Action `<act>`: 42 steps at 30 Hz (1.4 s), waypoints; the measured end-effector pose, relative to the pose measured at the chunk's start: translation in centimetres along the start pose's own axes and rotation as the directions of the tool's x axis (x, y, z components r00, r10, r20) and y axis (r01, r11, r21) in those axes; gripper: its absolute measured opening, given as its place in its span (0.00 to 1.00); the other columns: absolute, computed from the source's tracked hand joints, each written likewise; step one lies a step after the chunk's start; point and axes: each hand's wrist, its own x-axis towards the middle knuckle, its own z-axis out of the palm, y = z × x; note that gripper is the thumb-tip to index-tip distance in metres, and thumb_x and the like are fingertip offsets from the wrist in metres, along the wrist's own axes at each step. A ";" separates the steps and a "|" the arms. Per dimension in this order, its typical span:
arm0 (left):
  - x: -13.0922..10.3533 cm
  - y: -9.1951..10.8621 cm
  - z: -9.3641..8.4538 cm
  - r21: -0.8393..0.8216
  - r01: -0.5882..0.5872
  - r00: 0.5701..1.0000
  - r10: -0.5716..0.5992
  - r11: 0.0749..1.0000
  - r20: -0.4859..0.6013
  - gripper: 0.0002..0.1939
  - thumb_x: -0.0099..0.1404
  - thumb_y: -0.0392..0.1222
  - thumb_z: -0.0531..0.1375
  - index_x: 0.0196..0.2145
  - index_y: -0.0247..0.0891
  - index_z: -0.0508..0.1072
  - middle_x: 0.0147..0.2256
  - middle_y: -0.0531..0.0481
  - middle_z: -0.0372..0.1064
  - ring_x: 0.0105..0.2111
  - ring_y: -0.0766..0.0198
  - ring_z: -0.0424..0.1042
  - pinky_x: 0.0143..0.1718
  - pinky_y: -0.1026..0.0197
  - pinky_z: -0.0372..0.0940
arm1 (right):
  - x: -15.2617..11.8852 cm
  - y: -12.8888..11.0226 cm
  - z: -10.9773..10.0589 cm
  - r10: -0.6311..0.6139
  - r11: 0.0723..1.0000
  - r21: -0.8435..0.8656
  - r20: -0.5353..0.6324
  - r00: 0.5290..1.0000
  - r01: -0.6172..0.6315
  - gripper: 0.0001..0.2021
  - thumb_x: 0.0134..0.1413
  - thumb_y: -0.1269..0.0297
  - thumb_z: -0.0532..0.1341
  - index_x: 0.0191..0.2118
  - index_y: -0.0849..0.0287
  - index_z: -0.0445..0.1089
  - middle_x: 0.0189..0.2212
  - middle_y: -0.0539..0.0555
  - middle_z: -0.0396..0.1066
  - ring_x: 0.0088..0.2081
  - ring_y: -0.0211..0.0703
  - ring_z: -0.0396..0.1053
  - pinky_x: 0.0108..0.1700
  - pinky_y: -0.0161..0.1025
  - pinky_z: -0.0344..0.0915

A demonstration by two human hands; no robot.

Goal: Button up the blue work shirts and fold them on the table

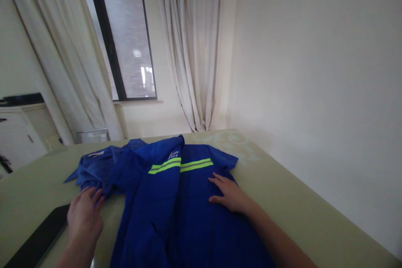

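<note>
A blue work jacket point(153, 197) with short sleeves and yellow-green reflective stripes lies spread on the table, its front opening running down the middle. White lettering shows on the chest. My right hand point(230, 193) rests on the jacket's right front panel below the stripe, fingers stretched out and apart. To the left, a crumpled blue garment point(97, 167) lies bunched beside the jacket, partly overlapped by its sleeve area. At the lower edge of that bunched cloth is my left hand point(85, 213), its fingers loosely bent and apart; whether the fingertips touch the cloth I cannot tell.
The table point(314, 217) has a pale green cover and meets a white wall on the right. A long flat black object point(39, 234) lies at the front left. Behind stand a window point(128, 37), beige curtains point(194, 50) and a white cabinet point(15, 130).
</note>
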 end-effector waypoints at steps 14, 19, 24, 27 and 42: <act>-4.1 -3.7 7.4 0.680 -0.208 0.978 0.141 0.703 0.153 0.36 0.69 0.55 0.52 0.68 0.33 0.59 0.68 0.27 0.53 0.67 0.37 0.55 0.62 0.38 0.55 | 3.6 9.4 -2.7 0.133 0.940 -0.288 -0.188 0.973 -0.184 0.39 0.67 0.36 0.44 0.72 0.57 0.54 0.72 0.61 0.48 0.72 0.54 0.47 0.72 0.50 0.43; -4.2 -1.3 6.9 0.679 -0.244 0.967 0.228 0.693 0.114 0.27 0.72 0.48 0.51 0.65 0.37 0.66 0.69 0.34 0.52 0.63 0.39 0.59 0.58 0.38 0.60 | 4.8 12.6 -3.5 0.197 0.913 -0.314 -0.219 0.956 -0.260 0.41 0.66 0.34 0.42 0.73 0.58 0.53 0.73 0.62 0.47 0.73 0.54 0.46 0.72 0.50 0.43; -8.2 4.4 8.9 0.313 -0.449 0.828 0.257 0.837 0.498 0.21 0.70 0.53 0.56 0.58 0.48 0.74 0.62 0.48 0.69 0.61 0.45 0.63 0.63 0.39 0.54 | 5.5 12.9 -3.3 0.215 0.903 -0.319 -0.243 0.946 -0.288 0.42 0.65 0.32 0.41 0.72 0.57 0.54 0.73 0.60 0.48 0.72 0.54 0.46 0.72 0.50 0.43; -10.1 6.8 9.0 -0.053 -0.144 0.615 0.132 0.988 0.778 0.30 0.71 0.66 0.49 0.52 0.44 0.77 0.52 0.45 0.78 0.54 0.50 0.72 0.62 0.46 0.59 | 5.7 12.9 -3.2 0.217 0.898 -0.326 -0.256 0.942 -0.295 0.41 0.66 0.33 0.41 0.72 0.57 0.54 0.73 0.61 0.48 0.72 0.54 0.47 0.71 0.49 0.44; -17.0 9.7 11.6 -0.228 -0.424 0.200 0.336 0.876 0.920 0.19 0.63 0.58 0.66 0.49 0.50 0.80 0.46 0.48 0.74 0.47 0.57 0.71 0.53 0.57 0.63 | 5.6 12.4 -3.3 0.232 0.899 -0.309 -0.265 0.936 -0.311 0.39 0.66 0.33 0.43 0.72 0.54 0.54 0.73 0.60 0.49 0.72 0.54 0.48 0.70 0.50 0.45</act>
